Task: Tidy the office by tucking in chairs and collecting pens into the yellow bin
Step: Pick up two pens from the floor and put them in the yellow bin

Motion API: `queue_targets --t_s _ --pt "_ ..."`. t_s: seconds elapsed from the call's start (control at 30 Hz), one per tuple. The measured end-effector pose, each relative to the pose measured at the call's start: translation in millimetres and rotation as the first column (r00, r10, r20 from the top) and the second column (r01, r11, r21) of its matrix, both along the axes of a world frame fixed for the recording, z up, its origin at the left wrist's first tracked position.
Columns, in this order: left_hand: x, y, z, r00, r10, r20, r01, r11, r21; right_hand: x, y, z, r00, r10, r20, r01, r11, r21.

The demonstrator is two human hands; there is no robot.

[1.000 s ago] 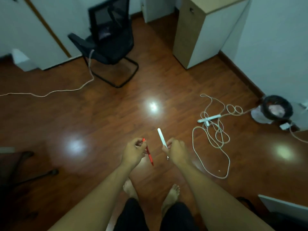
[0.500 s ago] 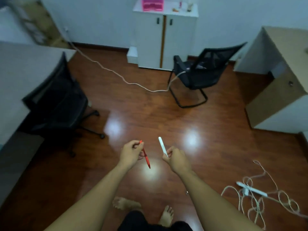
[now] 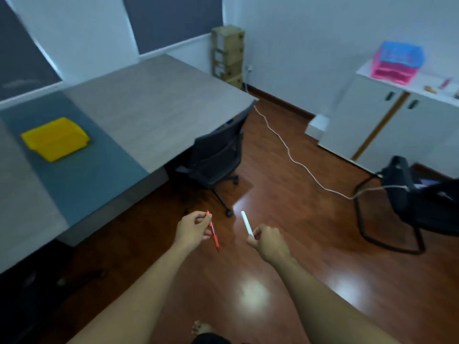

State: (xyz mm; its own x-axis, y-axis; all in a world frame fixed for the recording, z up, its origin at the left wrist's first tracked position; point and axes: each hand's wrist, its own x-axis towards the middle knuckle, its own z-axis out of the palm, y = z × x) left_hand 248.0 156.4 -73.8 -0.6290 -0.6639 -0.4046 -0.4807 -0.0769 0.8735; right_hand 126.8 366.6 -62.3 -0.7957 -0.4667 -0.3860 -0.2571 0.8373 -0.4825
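My left hand pinches a red pen that points down and to the right. My right hand is closed around the lower end of a white pen, which sticks up and to the left. Both hands hover over the wooden floor in front of me. The yellow bin sits on the grey desk at the far left. A black office chair is pushed against the desk's edge. Another black chair stands out on the floor at the right.
A white cable runs across the floor from the back wall to the right chair. A white cabinet with pink and blue trays stands at the right. Cardboard boxes are stacked in the far corner.
The view has swung left: the desk with the yellow bin has come into sight and the cable coil has left the frame. Both hands keep their pens.
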Motion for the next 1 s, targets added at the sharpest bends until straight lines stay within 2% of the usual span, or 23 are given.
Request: queue_targets --t_s 0.27,0.47,0.77,1.0 --pt "57.0 -117.2 8.1 0.978 0.210 -0.009 -0.210 0.975 -0.070 2.1 -146.6 0.0 0.981 0.194 0.004 -0.193 0.978 -0.075" --pt "102.2 -173.3 7.4 0.934 0.358 -0.003 -0.357 0.932 -0.057 19.0 -233.1 -5.3 0.946 0.323 0.036 -0.317 0.942 -0.111" --pt "147.4 -258.2 -6.5 0.823 0.569 0.004 -0.569 0.823 -0.009 25.1 -380.4 -19.9 0.851 0.522 0.052 -0.515 0.851 -0.106" --pt "138.9 -351.2 -10.4 0.724 0.690 0.019 -0.690 0.724 0.008 -6.0 -519.0 -28.4 0.790 0.612 0.032 -0.604 0.786 -0.135"
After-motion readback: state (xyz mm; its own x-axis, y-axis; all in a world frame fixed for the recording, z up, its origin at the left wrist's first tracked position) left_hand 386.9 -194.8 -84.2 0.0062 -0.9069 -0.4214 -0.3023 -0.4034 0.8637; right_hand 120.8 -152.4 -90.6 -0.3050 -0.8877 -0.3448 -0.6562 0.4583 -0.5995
